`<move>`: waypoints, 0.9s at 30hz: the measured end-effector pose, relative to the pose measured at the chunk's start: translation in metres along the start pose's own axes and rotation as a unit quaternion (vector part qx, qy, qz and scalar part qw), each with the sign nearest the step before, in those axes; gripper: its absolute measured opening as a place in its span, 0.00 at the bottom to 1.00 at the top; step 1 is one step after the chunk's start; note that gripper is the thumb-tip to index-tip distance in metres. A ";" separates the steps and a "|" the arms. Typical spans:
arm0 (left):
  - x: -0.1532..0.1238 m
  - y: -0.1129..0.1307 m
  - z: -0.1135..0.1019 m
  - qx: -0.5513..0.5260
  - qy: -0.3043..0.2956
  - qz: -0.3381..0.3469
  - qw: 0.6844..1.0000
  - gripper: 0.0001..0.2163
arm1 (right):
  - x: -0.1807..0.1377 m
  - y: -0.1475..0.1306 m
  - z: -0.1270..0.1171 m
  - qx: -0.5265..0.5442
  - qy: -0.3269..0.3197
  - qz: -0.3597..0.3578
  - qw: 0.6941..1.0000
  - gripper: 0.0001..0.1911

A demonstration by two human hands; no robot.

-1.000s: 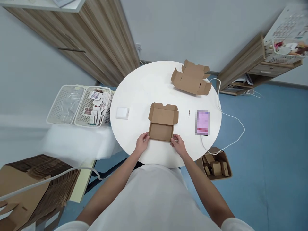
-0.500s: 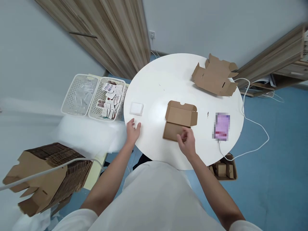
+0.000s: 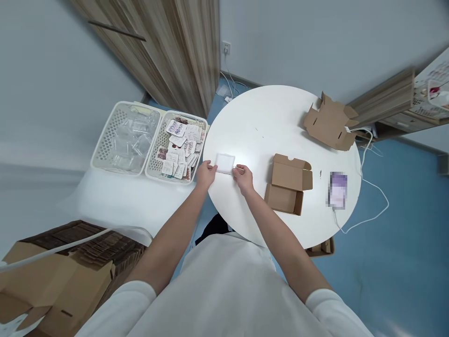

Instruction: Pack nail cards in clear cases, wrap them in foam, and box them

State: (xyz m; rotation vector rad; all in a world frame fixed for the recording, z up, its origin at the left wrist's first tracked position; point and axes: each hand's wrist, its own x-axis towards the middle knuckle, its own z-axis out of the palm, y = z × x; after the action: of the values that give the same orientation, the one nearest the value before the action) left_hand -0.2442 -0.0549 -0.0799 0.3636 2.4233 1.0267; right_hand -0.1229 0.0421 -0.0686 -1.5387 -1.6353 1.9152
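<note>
A small flat white rectangular pack [image 3: 225,163] with a clear-looking edge lies at the left side of the round white table [image 3: 277,117]. My left hand [image 3: 206,174] pinches its lower left corner between thumb and fingers. On the opposite side, my right hand [image 3: 243,179] grips the lower right corner, with the fingers curled in. To the right of that hand stands a brown cardboard box [image 3: 285,199] with its lid folded back; its visible inside is bare.
Left of the table are a white basket of clear plastic cases [image 3: 101,152] and a basket of printed cards [image 3: 151,166]. An unfolded carton [image 3: 328,122] and a blurred purple object [image 3: 338,189] with a white cable lie at right. Stacked flat cartons [image 3: 66,281] are lower left.
My right hand has left the cardboard box and moved left to the white pack. My left hand has closed on the pack's other corner. The view has shifted left.
</note>
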 end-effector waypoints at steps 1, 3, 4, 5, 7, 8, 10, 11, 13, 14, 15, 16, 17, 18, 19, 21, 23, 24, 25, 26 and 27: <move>-0.001 0.000 0.000 -0.002 -0.009 0.009 1.000 0.15 | 0.001 0.000 0.004 -0.015 0.009 -0.010 1.000 0.16; -0.004 0.000 0.002 -0.015 -0.021 0.030 0.999 0.11 | 0.001 0.000 0.009 -0.045 0.021 -0.030 0.998 0.12; -0.006 -0.001 0.002 -0.026 -0.023 0.039 0.999 0.10 | 0.000 0.000 0.010 -0.053 0.024 -0.037 0.998 0.11; -0.009 -0.003 0.003 -0.040 -0.024 0.046 0.998 0.10 | -0.003 0.001 0.010 -0.055 0.025 -0.042 0.997 0.10; -0.014 -0.008 0.004 -0.074 -0.028 0.050 0.996 0.10 | -0.009 0.005 0.009 -0.044 0.027 -0.045 0.998 0.10; -0.017 -0.011 0.005 -0.092 -0.034 0.047 0.994 0.10 | -0.012 0.007 0.008 -0.037 0.029 -0.045 0.998 0.10; -0.025 -0.017 0.005 -0.125 -0.053 0.037 0.990 0.10 | -0.021 0.013 0.004 -0.027 0.038 -0.037 0.998 0.10; -0.029 -0.019 0.005 -0.140 -0.066 0.031 0.987 0.10 | -0.025 0.016 0.001 -0.024 0.043 -0.033 0.998 0.10; -0.038 -0.021 0.005 -0.164 -0.096 0.022 0.982 0.11 | -0.035 0.020 -0.006 -0.019 0.048 -0.028 0.998 0.10; -0.043 -0.021 0.005 -0.172 -0.110 0.019 0.979 0.11 | -0.041 0.021 -0.010 -0.015 0.049 -0.028 0.998 0.10; -0.048 -0.020 0.005 -0.179 -0.122 0.017 0.976 0.12 | -0.047 0.022 -0.014 -0.010 0.051 -0.031 0.998 0.10; -0.053 -0.018 0.005 -0.185 -0.132 0.019 0.974 0.13 | -0.054 0.022 -0.019 -0.003 0.052 -0.036 0.998 0.11; -0.058 -0.015 0.005 -0.188 -0.141 0.025 0.972 0.13 | -0.061 0.022 -0.024 0.006 0.053 -0.043 0.998 0.11; -0.064 -0.012 0.005 -0.189 -0.149 0.036 0.970 0.14 | -0.069 0.021 -0.030 0.014 0.054 -0.051 0.997 0.12; -0.070 -0.009 0.006 -0.187 -0.155 0.052 0.969 0.14 | -0.077 0.021 -0.036 0.023 0.054 -0.061 0.996 0.12; -0.083 -0.001 0.008 -0.180 -0.172 0.088 0.964 0.13 | -0.094 0.022 -0.049 0.032 0.060 -0.082 0.994 0.13; -0.097 0.009 0.013 -0.176 -0.195 0.112 0.958 0.13 | -0.109 0.023 -0.065 0.034 0.082 -0.098 0.991 0.13; -0.103 0.014 0.016 -0.174 -0.209 0.122 0.955 0.13 | -0.115 0.024 -0.072 0.032 0.099 -0.102 0.989 0.13; -0.110 0.019 0.020 -0.171 -0.223 0.132 0.951 0.13 | -0.121 0.025 -0.080 0.029 0.117 -0.102 0.987 0.13; -0.116 0.024 0.024 -0.166 -0.237 0.141 0.947 0.12 | -0.126 0.027 -0.088 0.026 0.133 -0.100 0.986 0.13; -0.121 0.029 0.028 -0.161 -0.250 0.149 0.943 0.12 | -0.130 0.028 -0.096 0.023 0.148 -0.097 0.984 0.13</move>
State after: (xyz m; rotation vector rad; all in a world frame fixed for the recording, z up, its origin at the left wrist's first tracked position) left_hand -0.1249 -0.0687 -0.0359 0.7868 1.7468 1.2538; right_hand 0.0217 0.0006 -0.0038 -1.5006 -1.5356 1.5310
